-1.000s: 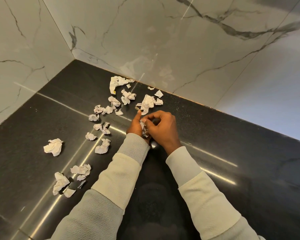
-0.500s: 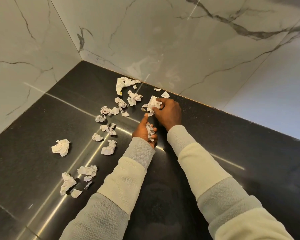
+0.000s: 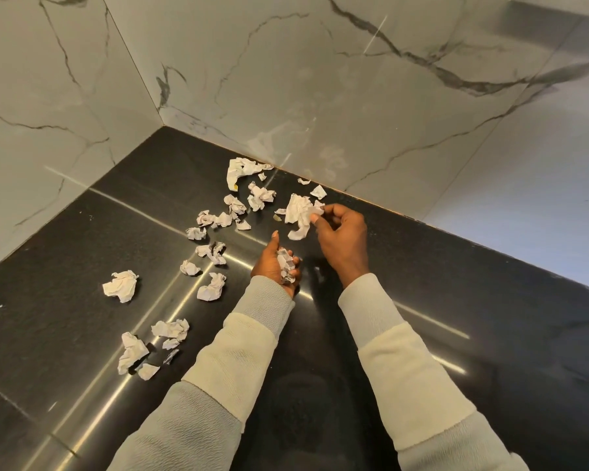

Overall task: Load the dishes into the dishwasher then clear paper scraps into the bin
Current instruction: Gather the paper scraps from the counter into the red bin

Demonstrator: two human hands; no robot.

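1. Left hand [image 3: 269,263] clenched round a wad of scraps [image 3: 285,266]; fingers hide most of the wad.
2. Right hand [image 3: 344,236], at 1 o'clock from the left, pinches a crumpled scrap [image 3: 298,209].
3. Loose scraps [image 3: 121,286] lie on the dark surface [image 3: 456,300], 8 to 12 o'clock.

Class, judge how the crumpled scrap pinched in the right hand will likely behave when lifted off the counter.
Probably very light: the right hand holds the crumpled scrap by a fingertip pinch alone. Likely floppy: its lower end hangs toward the counter. Unlikely to roll, given its creased, irregular shape.
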